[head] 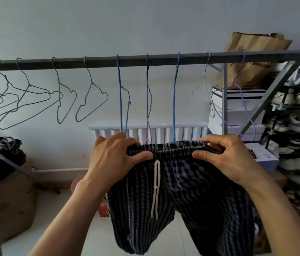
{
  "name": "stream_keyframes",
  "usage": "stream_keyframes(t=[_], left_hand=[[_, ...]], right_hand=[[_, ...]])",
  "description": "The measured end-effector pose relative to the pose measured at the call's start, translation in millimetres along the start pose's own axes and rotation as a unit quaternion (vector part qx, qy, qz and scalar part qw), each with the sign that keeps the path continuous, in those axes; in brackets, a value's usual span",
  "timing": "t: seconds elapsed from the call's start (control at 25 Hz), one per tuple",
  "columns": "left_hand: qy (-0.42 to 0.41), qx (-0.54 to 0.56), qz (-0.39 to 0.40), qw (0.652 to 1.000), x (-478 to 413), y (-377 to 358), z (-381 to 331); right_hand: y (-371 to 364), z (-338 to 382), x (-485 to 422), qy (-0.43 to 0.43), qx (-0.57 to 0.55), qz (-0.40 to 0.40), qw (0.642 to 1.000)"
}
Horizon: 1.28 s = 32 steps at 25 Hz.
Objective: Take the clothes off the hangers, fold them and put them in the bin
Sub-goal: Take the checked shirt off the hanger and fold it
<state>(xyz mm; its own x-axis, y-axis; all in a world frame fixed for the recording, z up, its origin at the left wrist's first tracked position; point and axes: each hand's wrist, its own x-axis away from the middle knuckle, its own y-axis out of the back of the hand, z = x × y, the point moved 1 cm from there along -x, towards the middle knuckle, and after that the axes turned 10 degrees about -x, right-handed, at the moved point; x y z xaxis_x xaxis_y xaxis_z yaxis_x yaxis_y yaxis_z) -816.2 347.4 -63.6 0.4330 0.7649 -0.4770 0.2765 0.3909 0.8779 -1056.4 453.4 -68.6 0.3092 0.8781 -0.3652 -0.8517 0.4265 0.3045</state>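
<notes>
Dark checked shorts (182,191) with a white drawstring hang in front of me, held up by their elastic waistband. My left hand (116,156) pinches the waistband's left end between thumb and fingers. My right hand (226,156) pinches the right end the same way. Above them a grey rail (145,59) carries several bare wire hangers: grey ones (90,100) to the left, blue ones (174,100) in the middle, a purple one (243,100) at the right. The shorts' legs dangle toward the floor. No bin can be made out.
A white radiator (145,130) sits on the wall behind the shorts. Stacked white boxes (241,111) with a brown paper bag (252,58) on top stand at the right, beside a shoe rack (296,137). A cardboard box (7,209) stands low at the left by the rack's leg.
</notes>
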Motion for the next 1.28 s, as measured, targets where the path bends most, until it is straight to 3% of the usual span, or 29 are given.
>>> stream_keyframes(t=[0.28, 0.44, 0.52, 0.6, 0.64, 0.88, 1.0, 1.08, 1.2, 1.28], left_hand=[[0.062, -0.032, -0.003, 0.998, -1, -4, -7], [0.166, 0.023, 0.089, 0.982, -5, -15, -9], [0.224, 0.237, 0.168, 0.93, -5, -22, -7], [0.284, 0.472, 0.221, 0.805, 1, -22, -11], [0.302, 0.529, 0.231, 0.759, 5, -20, -14], [0.34, 0.632, 0.198, 0.667, 17, -20, -13], [0.329, 0.686, 0.171, 0.626, 22, -16, -10], [0.295, 0.678, 0.156, 0.655, 25, -12, -10], [0.228, 0.604, 0.111, 0.756, 31, -13, -4], [0.177, 0.565, 0.112, 0.798, 36, -17, 0]], right_hand=[[-30, -6, -6, 0.048, 0.002, -0.025, 0.999], [-57, -10, 1, 0.029, -0.001, -0.052, 0.998], [-73, -12, 9, 0.04, 0.015, -0.066, 0.997], [-88, -13, 17, 0.055, 0.014, -0.059, 0.997], [-94, -13, 20, 0.062, 0.01, -0.05, 0.997], [-115, -8, 33, 0.037, -0.028, 0.061, 0.997], [-116, -5, 33, 0.051, 0.018, 0.102, 0.993], [-116, -2, 29, 0.07, -0.008, 0.068, 0.995], [-110, 5, 26, 0.024, -0.125, 0.037, 0.991], [-105, 13, 26, -0.001, -0.191, 0.038, 0.981]])
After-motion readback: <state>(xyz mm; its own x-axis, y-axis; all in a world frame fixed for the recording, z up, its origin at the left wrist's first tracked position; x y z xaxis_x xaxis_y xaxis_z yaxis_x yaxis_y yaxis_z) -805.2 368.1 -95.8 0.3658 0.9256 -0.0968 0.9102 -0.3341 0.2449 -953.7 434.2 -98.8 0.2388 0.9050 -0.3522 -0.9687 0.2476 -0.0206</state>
